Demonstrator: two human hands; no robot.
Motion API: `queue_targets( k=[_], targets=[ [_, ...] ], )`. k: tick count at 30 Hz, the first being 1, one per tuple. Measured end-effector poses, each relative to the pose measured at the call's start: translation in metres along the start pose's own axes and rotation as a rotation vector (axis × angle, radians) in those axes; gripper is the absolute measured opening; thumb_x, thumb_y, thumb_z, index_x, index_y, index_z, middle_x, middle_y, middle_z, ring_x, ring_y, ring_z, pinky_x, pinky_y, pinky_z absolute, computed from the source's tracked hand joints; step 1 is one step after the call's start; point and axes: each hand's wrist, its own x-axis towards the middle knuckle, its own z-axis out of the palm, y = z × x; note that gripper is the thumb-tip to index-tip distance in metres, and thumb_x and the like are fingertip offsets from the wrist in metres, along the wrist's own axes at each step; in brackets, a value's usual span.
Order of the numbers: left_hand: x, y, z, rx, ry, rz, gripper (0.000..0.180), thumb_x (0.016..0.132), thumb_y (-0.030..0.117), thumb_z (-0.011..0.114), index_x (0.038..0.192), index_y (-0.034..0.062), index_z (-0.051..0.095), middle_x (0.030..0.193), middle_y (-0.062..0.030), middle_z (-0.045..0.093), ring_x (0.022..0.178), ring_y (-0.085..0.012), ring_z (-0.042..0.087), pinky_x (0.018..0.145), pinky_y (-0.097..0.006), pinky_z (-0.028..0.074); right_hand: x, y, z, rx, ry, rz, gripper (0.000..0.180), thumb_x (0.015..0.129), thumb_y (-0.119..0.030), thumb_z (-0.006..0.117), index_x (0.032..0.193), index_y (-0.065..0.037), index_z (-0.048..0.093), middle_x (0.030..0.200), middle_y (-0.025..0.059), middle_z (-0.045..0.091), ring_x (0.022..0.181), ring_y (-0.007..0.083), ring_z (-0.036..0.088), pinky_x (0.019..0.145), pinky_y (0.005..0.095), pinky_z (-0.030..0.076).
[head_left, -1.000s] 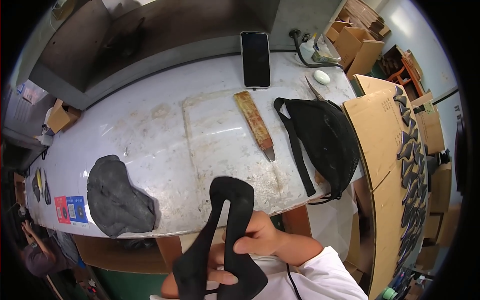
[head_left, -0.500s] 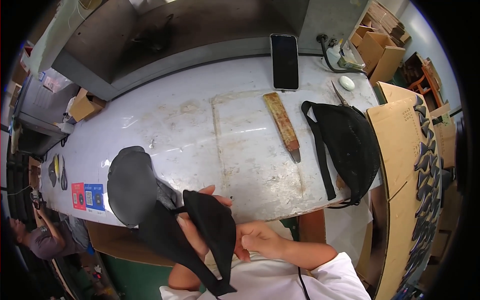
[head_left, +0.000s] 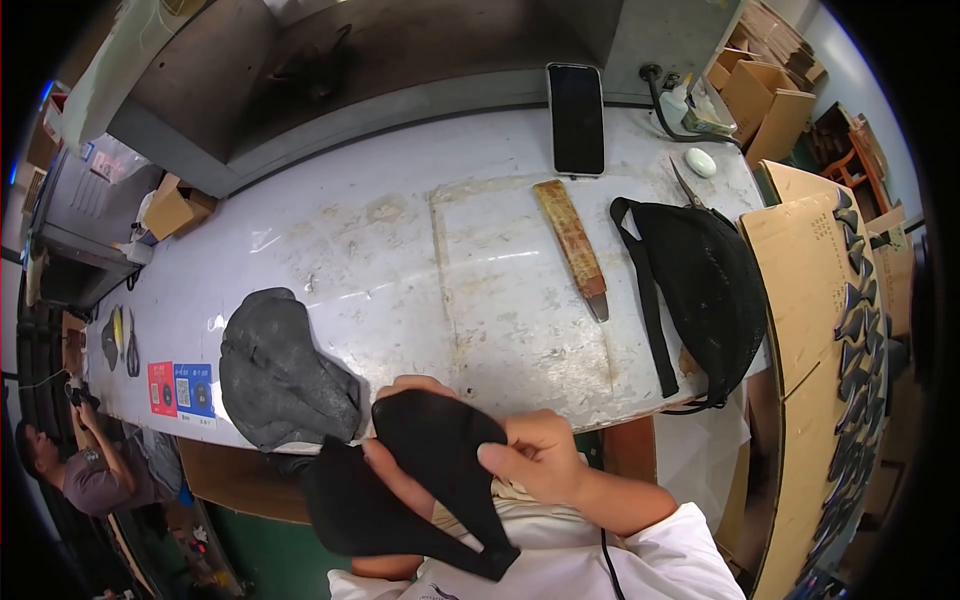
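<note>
I hold a black two-lobed piece of fabric [head_left: 435, 440] in front of my body, past the near edge of the table. Its two lobes meet in a narrow end at the lower right. My left hand [head_left: 400, 475] is between the lobes, its thumb showing and other fingertips behind the upper lobe. With thumb and bent fingers, my right hand [head_left: 545, 455] pinches the right edge of that lobe. Close by on the table's left part lies a dark grey, creased, rounded pile of flat pieces [head_left: 280, 370], partly covered at its lower end by the fabric.
On the worktable [head_left: 370, 260] lie a rust-coloured knife [head_left: 572, 240], a black pouch-like bag with a strap [head_left: 695, 290], scissors [head_left: 686, 185], a white oval object [head_left: 700, 162] and a phone [head_left: 576, 120]. Cardboard [head_left: 800, 300] with dark pieces stands right. Another person [head_left: 95, 470] is far left.
The left lobe has swung toward me, uncovering more of the grey pile. My right hand has moved up and now grips the right edge of the upper lobe.
</note>
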Motion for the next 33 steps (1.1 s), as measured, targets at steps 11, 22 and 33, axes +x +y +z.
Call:
queue_targets(
  k=[11,22,33],
  targets=[
    [-0.009,-0.023,-0.006,0.308,0.062,0.049,0.078,0.091,0.073,0.031,0.117,0.0012,0.044,0.09,-0.005,0.055,0.084,-0.0145,0.056,0.078,-0.027,0.044,0.028,-0.026,-0.002,-0.516,0.237,-0.471,0.019,0.083,-0.011,0.075,0.077,-0.004,0.058,0.055,0.0105,0.052,0.043,0.021,0.054,0.043,0.03,0.04],
    [-0.014,-0.021,0.029,-0.1,0.173,-0.032,0.067,0.076,0.042,0.071,0.125,0.0031,0.047,0.131,-0.0123,0.046,0.121,-0.0221,0.049,0.107,-0.037,0.037,0.025,-0.02,0.0,0.062,0.142,0.026,0.021,0.096,-0.017,0.063,0.085,-0.001,0.056,0.06,0.0016,0.054,0.057,0.0047,0.047,0.051,0.0232,0.038],
    [-0.026,0.001,-0.006,0.551,-0.127,-0.068,0.058,0.088,0.036,0.059,0.133,0.0006,0.046,0.131,-0.0154,0.049,0.119,-0.0248,0.048,0.102,-0.038,0.039,0.025,-0.046,-0.018,-0.299,0.121,-0.143,0.019,0.095,-0.015,0.062,0.082,-0.001,0.061,0.06,0.0093,0.056,0.05,0.0169,0.056,0.048,0.0293,0.041]
  ],
)
